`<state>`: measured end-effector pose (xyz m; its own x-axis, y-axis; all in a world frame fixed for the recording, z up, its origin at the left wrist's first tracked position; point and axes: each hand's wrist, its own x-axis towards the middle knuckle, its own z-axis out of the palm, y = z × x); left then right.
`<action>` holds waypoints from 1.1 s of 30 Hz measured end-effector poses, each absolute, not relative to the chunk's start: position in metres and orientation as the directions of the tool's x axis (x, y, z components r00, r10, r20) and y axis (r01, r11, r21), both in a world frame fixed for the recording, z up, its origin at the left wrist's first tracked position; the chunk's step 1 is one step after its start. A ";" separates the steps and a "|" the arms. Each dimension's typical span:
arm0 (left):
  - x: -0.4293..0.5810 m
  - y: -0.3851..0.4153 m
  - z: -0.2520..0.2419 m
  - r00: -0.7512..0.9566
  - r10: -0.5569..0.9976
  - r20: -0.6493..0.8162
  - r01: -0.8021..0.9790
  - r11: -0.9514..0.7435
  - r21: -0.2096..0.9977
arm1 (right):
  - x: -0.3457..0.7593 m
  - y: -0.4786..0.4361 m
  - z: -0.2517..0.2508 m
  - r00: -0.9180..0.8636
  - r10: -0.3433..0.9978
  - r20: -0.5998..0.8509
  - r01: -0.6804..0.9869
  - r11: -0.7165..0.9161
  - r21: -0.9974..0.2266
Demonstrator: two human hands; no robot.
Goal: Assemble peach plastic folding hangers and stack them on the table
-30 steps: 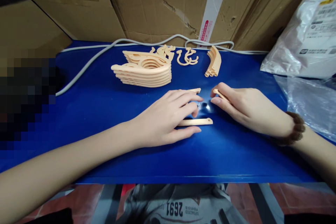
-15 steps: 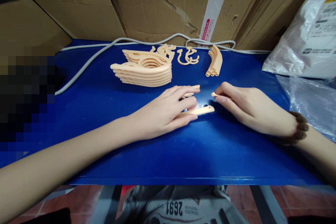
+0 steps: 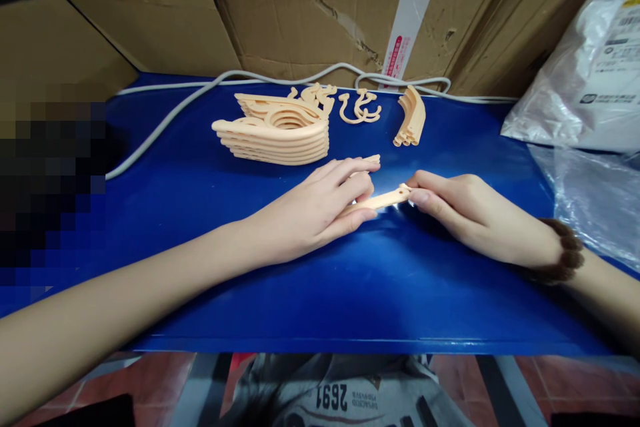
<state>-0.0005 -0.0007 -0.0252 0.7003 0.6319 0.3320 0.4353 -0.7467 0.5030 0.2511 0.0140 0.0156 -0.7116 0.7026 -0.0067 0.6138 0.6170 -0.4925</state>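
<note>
My left hand (image 3: 320, 203) is closed over a cream plastic hanger piece (image 3: 384, 201), whose bar sticks out to the right and has a small hole at its end. Another cream tip of plastic (image 3: 373, 159) shows past the index finger; the hand covers the rest. At the bar's right end, my right hand (image 3: 460, 203) pinches with thumb and forefinger. A small cream bit is just visible there, mostly hidden by the fingers, meeting the holed end. A brown beaded band (image 3: 564, 250) circles the right wrist.
Behind the left hand lies a stack of cream hanger parts (image 3: 280, 147). Loose hooks (image 3: 361, 112) and a bundle of curved arm pieces (image 3: 411, 117) lie farther back on the blue table (image 3: 350, 300). A grey cable (image 3: 175, 117), cardboard boxes (image 3: 310, 13) and a plastic-wrapped package (image 3: 575, 80) border it.
My right hand has moved slightly down and left, bringing its small piece to the end of the bar. The left hand keeps its hold; the bar's end has risen a little.
</note>
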 end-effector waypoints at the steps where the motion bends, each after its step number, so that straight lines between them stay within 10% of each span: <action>1: -0.001 -0.001 -0.026 0.703 0.629 0.332 0.438 -0.751 0.494 | 0.251 0.014 0.015 -0.717 0.697 -0.012 0.613 0.622 -0.487; 9: -0.001 0.001 -0.030 0.743 0.589 0.317 0.455 -0.793 0.405 | 0.253 0.014 0.003 -0.770 0.635 0.063 0.587 0.744 -0.320; 21: 0.001 0.002 -0.028 0.749 0.592 0.299 0.467 -0.791 0.395 | 0.254 0.009 -0.002 -0.846 0.476 0.241 0.531 0.796 0.291; 33: 0.000 0.002 -0.029 0.750 0.592 0.294 0.480 -0.794 0.373 | 0.252 0.007 0.003 -0.858 0.458 0.230 0.512 0.748 0.421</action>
<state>0.0003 0.0019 -0.0286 0.7502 0.5921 0.2942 0.4805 -0.7939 0.3727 0.2522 0.0066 0.0030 -0.8585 0.4584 0.2301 0.5124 0.7484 0.4211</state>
